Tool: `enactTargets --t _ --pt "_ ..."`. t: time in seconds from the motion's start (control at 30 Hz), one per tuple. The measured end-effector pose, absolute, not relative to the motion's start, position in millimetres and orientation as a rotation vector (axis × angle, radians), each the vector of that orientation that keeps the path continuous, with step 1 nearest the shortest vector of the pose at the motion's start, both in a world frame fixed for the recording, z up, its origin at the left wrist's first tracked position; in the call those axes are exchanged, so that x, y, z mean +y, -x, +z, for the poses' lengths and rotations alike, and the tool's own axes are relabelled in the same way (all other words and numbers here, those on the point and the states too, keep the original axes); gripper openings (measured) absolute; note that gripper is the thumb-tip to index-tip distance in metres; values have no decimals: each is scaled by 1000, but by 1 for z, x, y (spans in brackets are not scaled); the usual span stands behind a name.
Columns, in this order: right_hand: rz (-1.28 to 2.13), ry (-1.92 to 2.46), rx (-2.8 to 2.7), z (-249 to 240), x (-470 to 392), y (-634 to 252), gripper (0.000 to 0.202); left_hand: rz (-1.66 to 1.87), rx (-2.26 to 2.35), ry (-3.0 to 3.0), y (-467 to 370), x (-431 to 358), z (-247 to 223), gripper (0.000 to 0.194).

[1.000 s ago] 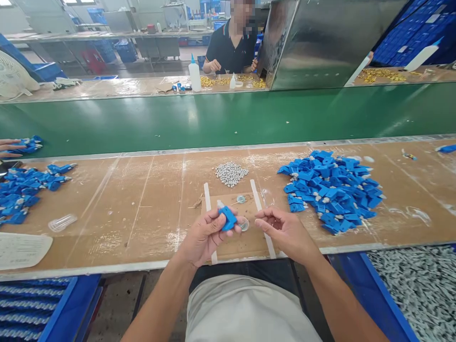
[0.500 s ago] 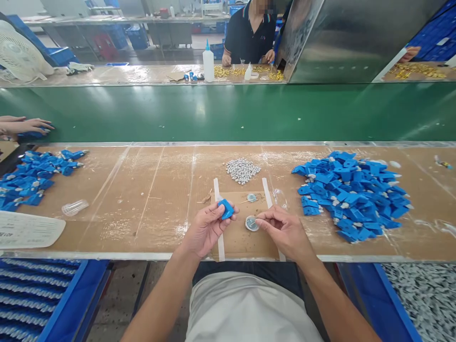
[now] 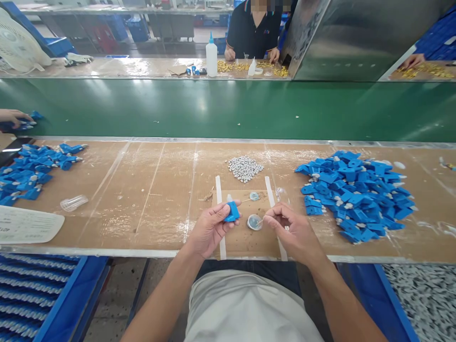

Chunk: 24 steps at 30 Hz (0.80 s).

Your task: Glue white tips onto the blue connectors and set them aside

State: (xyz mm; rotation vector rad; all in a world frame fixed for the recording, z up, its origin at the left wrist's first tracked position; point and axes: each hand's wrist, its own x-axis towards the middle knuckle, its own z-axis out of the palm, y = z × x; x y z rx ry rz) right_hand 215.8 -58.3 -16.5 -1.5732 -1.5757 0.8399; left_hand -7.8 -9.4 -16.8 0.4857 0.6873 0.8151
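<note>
My left hand point(image 3: 209, 229) is closed on a blue plastic part point(image 3: 232, 212), whose white tip points up and away from me. Between the thumb and fingers of my right hand point(image 3: 291, 231) is a thin stick point(image 3: 261, 221). The stick's far end reaches over a small round dish point(image 3: 254, 222) of greyish, glossy material; whether it touches the contents I cannot tell. Just beyond, a smaller round lid-like piece point(image 3: 254, 195) lies with another thin stick beside it. Small grey pieces point(image 3: 245, 169) form a heap farther back.
A large pile of blue parts point(image 3: 356, 194) lies to the right, another pile point(image 3: 32, 171) to the left. A clear plastic cup point(image 3: 74, 203) lies on its side. Beyond runs a green belt point(image 3: 178, 107). A co-worker point(image 3: 254, 33) sits opposite; another person's hand point(image 3: 16, 118) is at far left.
The blue part in my left hand has turned so its white tip shows. My right hand has shifted slightly right, and the stick is now visible. The hand at far left has drawn back.
</note>
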Motion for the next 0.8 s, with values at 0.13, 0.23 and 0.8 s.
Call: enactTargets --t 0.13,0.23,0.8 --pt "855 1531 -1321 -11 -55 -220 23 772 677 -477 -2 -14 -18 31" --pt "845 1418 -1183 2 -56 -219 19 718 634 -479 -9 -20 -13 28" --pt "425 1262 -1480 32 -64 -187 10 637 525 -470 -19 -24 -1 23"
